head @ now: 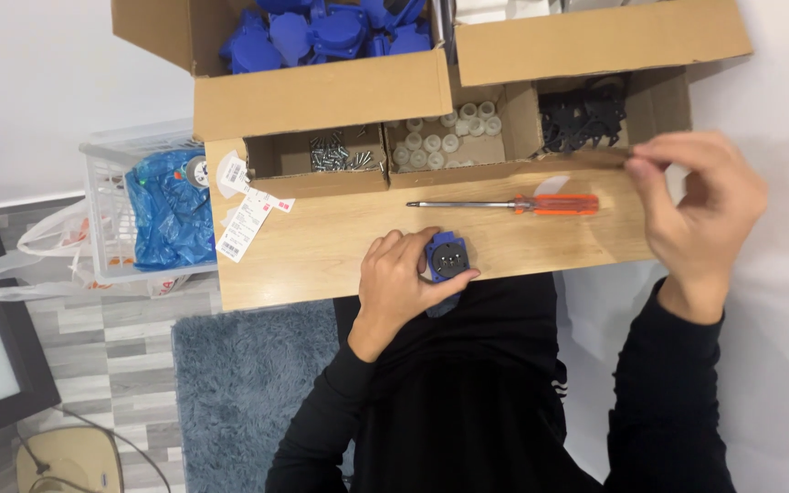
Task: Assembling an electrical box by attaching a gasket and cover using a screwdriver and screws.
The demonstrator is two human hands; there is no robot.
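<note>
Your left hand [399,274] sits low in the middle of the frame, fingers curled around a blue socket part [447,261] with a dark round face, pressing it against the near edge of the wooden counter [340,242]. Your right hand [700,215] is raised at the right of the frame, its fingertips [643,167] drawn together at the front edge of the cardboard compartment holding black parts [584,117]; you cannot tell whether anything is pinched between them. Between your hands, above the socket part, an orange-handled screwdriver [504,204] lies flat on the counter, tip pointing left. Behind it sit open compartments of screws [340,155] and white caps [445,137], and at the top of the frame a cardboard box [321,96] of blue housings [331,27]. At the left, a white basket [111,219] holds a blue bag [171,215].
</note>
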